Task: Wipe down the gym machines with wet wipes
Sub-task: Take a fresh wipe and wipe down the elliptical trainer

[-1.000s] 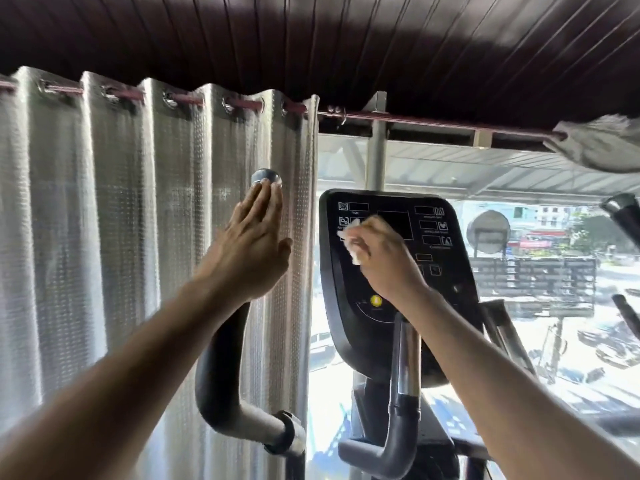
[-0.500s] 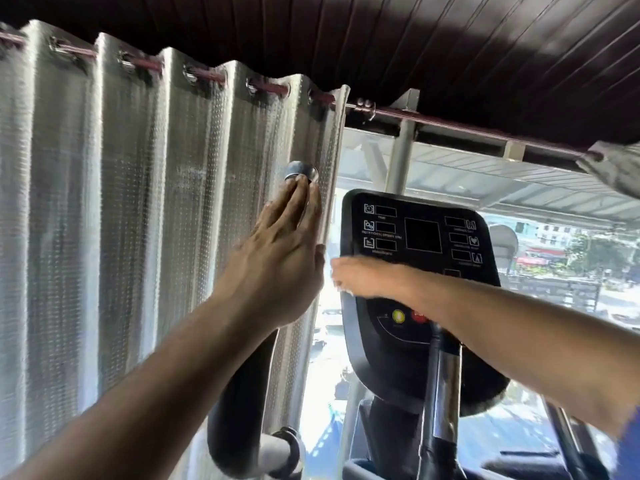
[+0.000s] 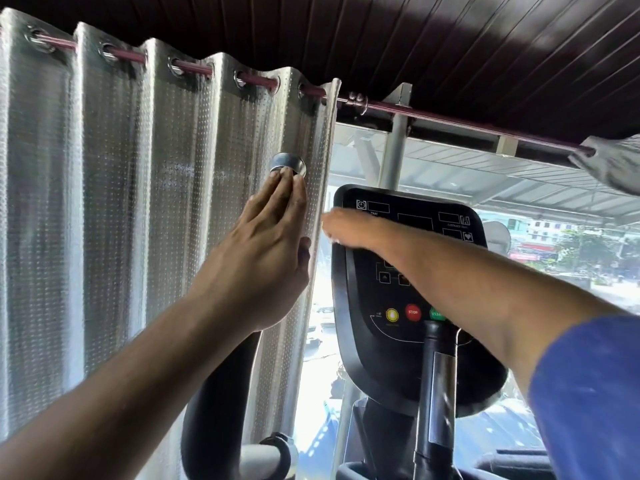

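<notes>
Two hands are reaching up: the left hand (image 3: 266, 244), fingers straight, is resting flat against one machine handle (image 3: 288, 164), while the blurred right hand (image 3: 349, 228) is pressing the console (image 3: 388, 299) edge, its grip and any wipe too blurred to tell; three buttons (image 3: 413, 312) are showing

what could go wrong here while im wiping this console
The right hand is sweeping at the left edge of the console, with the stop button and its neighbours just below the forearm; a downward pass might press one. The left hand rests flat on the handlebar, not gripping, so it could slip if you lean.
</notes>
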{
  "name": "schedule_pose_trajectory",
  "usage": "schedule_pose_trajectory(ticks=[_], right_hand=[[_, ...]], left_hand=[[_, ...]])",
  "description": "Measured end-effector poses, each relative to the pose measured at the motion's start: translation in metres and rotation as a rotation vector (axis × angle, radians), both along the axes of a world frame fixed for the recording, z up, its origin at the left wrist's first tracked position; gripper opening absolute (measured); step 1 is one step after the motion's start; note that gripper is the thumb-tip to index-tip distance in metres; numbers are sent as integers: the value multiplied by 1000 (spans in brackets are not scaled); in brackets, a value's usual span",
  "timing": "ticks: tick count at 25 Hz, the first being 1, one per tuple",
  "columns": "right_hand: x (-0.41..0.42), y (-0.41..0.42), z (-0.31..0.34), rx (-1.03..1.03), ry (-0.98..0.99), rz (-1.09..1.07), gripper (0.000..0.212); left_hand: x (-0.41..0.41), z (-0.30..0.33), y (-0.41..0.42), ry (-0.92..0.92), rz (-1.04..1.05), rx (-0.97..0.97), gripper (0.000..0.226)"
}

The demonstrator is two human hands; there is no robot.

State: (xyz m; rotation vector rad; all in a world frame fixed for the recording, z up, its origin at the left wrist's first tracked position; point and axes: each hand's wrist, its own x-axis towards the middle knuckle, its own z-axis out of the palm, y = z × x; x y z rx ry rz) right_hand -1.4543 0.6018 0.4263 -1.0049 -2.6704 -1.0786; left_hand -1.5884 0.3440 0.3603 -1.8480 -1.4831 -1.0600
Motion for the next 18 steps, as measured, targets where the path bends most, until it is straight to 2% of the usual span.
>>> schedule_pose_trajectory(ticks=[1, 3, 5, 8, 11, 13, 16, 18], right_hand=[[-5, 6, 11, -29, 117, 39, 45], [-5, 13, 23, 106, 95, 100, 46], [-3, 17, 13, 99, 69, 92, 26], [5, 21, -18, -136, 67, -2, 21], [16, 6, -61, -311, -43, -40, 40], [18, -29, -83, -380, -189, -37, 45], [22, -58, -112, -422, -469, -63, 21], [22, -66, -115, -419, -520, -48, 5]], left_hand=[[0, 0, -2, -13, 0, -13, 70], [1, 1, -2, 3, 10, -21, 72], [0, 0, -3, 1, 6, -22, 70], [0, 1, -1, 4, 3, -30, 73], [0, 2, -1, 9, 14, -43, 75], [0, 2, 0, 10, 20, -20, 75], [0, 2, 1, 13, 24, -6, 74], [0, 3, 4, 37, 43, -6, 74]])
